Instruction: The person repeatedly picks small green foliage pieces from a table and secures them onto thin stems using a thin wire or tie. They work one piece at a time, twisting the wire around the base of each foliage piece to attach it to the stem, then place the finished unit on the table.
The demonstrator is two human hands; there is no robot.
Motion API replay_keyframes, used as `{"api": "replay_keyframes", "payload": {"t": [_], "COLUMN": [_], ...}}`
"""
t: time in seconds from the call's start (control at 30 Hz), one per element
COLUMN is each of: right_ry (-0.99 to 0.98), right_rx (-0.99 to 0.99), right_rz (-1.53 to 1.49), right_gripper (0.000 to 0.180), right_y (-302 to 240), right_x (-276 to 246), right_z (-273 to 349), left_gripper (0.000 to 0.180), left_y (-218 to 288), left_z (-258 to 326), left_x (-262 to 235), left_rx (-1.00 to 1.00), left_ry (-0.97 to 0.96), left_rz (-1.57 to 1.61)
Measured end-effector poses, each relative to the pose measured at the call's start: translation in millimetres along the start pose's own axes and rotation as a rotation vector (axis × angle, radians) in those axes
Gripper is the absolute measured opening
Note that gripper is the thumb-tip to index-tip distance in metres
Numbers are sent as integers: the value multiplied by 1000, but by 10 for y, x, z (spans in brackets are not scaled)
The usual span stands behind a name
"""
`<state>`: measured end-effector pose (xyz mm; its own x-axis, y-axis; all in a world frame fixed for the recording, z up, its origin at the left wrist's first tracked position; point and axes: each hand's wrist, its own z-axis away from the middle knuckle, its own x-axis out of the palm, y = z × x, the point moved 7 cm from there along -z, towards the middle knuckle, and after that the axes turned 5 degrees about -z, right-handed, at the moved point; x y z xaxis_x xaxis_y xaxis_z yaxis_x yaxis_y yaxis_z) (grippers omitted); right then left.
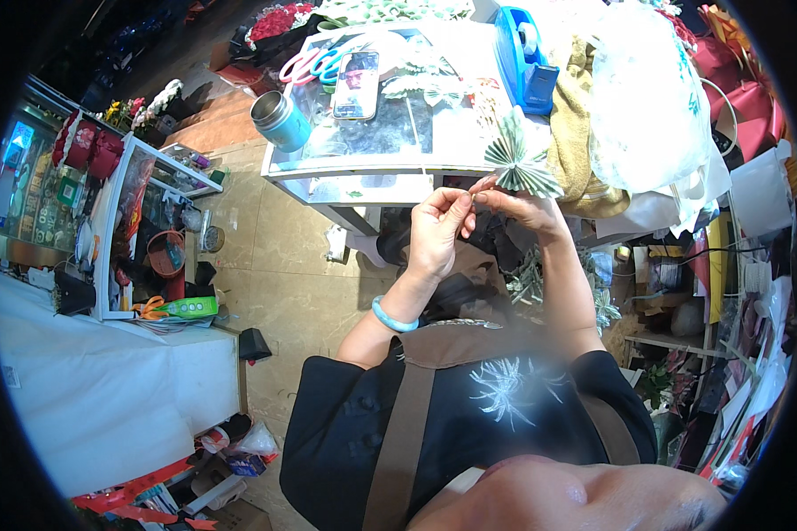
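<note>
A pleated green-and-white paper fan (pixel 520 165) stands up from my right hand (pixel 524 209), whose fingers are pinched at its base. My left hand (pixel 438 232), with a light-blue bangle on the wrist, meets the right fingertips just in front of the table edge. Its thumb and forefinger are pressed together; what lies between them is too small to make out. More pleated green paper pieces (pixel 436 87) lie on the white-framed glass-topped table (pixel 398 177) beyond my hands.
On the table are a phone (pixel 357 87), a blue tumbler (pixel 282 122), pink-handled scissors (pixel 301 67), blue-handled scissors (pixel 329 64) and a blue tape dispenser (pixel 524 66). A mustard cloth (pixel 576 146) and clear plastic bag (pixel 642 106) lie right. Cluttered shelves (pixel 682 341) stand at my right.
</note>
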<state>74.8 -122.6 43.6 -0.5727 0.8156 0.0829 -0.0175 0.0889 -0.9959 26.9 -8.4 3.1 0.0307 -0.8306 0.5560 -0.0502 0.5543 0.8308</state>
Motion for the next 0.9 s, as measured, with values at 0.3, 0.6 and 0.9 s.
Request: {"api": "replay_keyframes", "payload": {"t": [0.3,0.6,0.9], "right_ry": [69,-78,-63], "right_rx": [10,69,-103], "right_rz": [47,164,314], "right_gripper": [13,20,10], "right_y": [-41,-97,-228], "right_x": [-57,-10,-26], "right_z": [-1,4,53], "left_gripper": [15,15,13], "left_y": [53,78,192], "left_z": [38,26,-7], "left_x": [25,27,68], "left_rx": [122,150,59], "left_ry": [43,35,-168], "left_rz": [-268,-339,-417]}}
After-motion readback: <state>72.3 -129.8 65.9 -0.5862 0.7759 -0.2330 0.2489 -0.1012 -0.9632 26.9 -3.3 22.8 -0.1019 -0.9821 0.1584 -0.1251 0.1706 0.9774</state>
